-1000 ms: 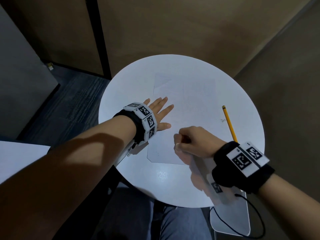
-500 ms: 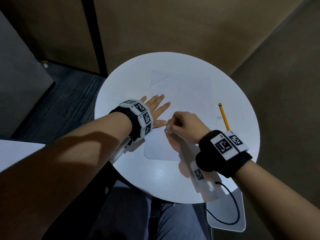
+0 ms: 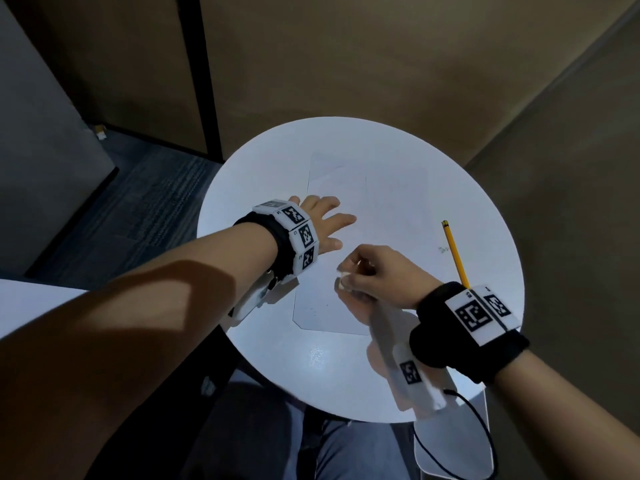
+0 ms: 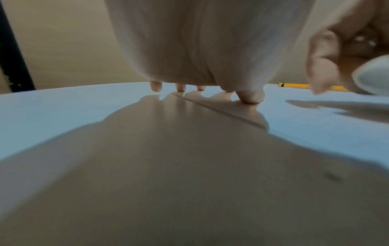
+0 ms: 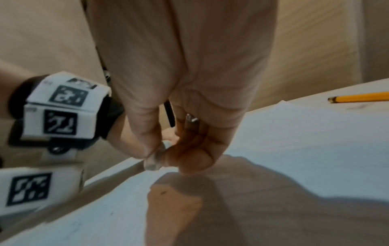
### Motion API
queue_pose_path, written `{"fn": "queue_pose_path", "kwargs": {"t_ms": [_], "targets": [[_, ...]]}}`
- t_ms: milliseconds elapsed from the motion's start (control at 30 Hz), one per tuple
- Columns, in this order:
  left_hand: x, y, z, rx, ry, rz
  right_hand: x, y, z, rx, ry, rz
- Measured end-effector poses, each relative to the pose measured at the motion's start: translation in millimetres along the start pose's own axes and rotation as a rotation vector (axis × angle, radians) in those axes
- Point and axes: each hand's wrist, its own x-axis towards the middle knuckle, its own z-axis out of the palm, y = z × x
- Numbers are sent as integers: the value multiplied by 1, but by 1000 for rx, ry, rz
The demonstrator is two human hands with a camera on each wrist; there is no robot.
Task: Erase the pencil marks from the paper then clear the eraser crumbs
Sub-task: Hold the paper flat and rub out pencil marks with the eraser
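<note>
- The left hand [image 3: 323,223] lies flat, fingers spread, on the paper [image 3: 391,216] on the round desk [image 3: 346,375].
- The right hand [image 3: 381,275] pinches a white eraser [image 5: 154,159] over the paper.
- A pencil [image 3: 455,252] lies beside it.

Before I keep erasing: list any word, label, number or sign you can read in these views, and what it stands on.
No readable text in any view.
Left wristband: black-and-white coded squares, tiny characters beside them too small to read.
Right wristband: the same kind of coded squares, small print blurred.
Paper: faint pencil marks, nothing legible.
Pencil: no print can be made out.
</note>
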Motion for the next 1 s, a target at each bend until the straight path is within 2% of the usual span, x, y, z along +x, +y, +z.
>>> {"fn": "queue_pose_path", "kwargs": {"t_ms": [100,200,333,467,667,833,1000], "targets": [[-3,-5,10,32,-29,-7,4,-2,-2,19,60,6],[-4,0,20,36,-16,-36,7,-4,-3,-67,35,-23],[-2,7,22,81,-47,-38,9,-7,-1,-54,38,-27],[2,3,12,119,-79,18,7,-9,6,-209,9,-44],[-6,1,17,130,-43,0,11,-10,11,-169,108,-76],[-4,-1,18,99,-41,14,0,-17,10,-225,-103,-109],[-4,1,18,112,-39,4,12,-19,13,-193,92,-99]]}}
